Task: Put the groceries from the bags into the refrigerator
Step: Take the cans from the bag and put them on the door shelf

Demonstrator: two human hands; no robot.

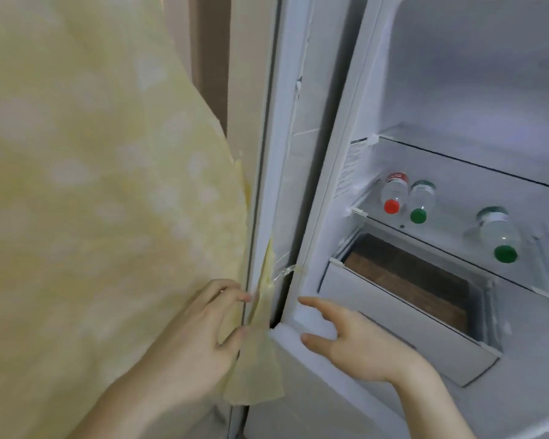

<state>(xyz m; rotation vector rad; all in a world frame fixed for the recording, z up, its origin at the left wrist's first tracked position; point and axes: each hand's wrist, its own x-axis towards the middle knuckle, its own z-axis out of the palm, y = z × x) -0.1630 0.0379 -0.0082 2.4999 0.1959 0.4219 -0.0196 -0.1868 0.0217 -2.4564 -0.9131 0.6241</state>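
Refrigerator (457, 90) is standing open at frame right, no groceries in sight; left hand (203, 337) is pinching the yellow cloth (92, 185), right hand (352, 340) spread at the cabinet edge; likely next: fetching a bag.

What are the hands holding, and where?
The left hand pinches the yellow patterned cloth at its lower edge beside the white fridge door. The right hand holds nothing.
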